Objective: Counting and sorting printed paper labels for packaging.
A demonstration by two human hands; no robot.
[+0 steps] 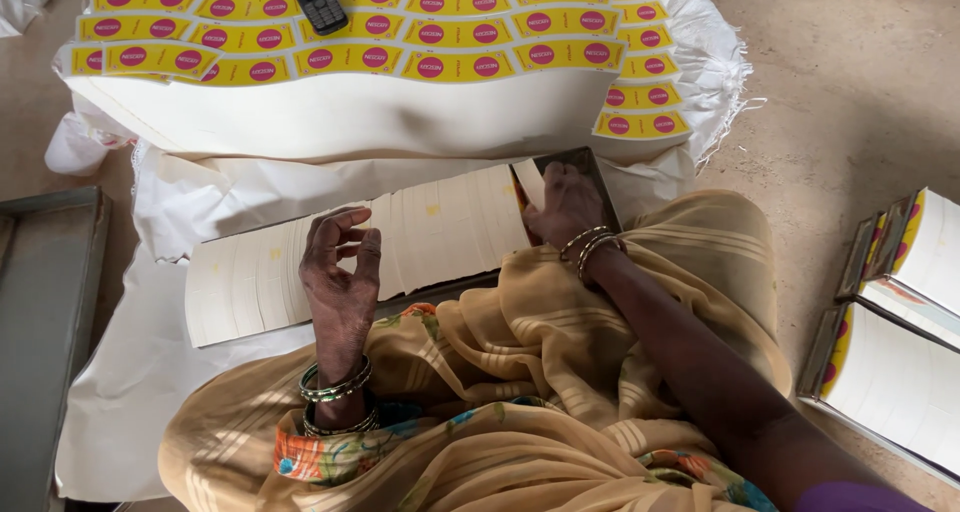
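Here, a long metal tray (pixel 592 168) packed with a row of white cut labels (pixel 400 247) lies across the person's lap, below a big stack of yellow printed label sheets (pixel 400 62). The right hand (pixel 565 204) presses its fingers flat onto the row's right end; the left hand (pixel 340 272) hovers over the row, loosely curled, holding nothing. A black mobile phone (pixel 318 0) rests on the sheets.

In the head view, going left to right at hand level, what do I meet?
Grey metal tray → left hand over the long row of white cards → right hand at the row's end → stacked card trays on the floor.
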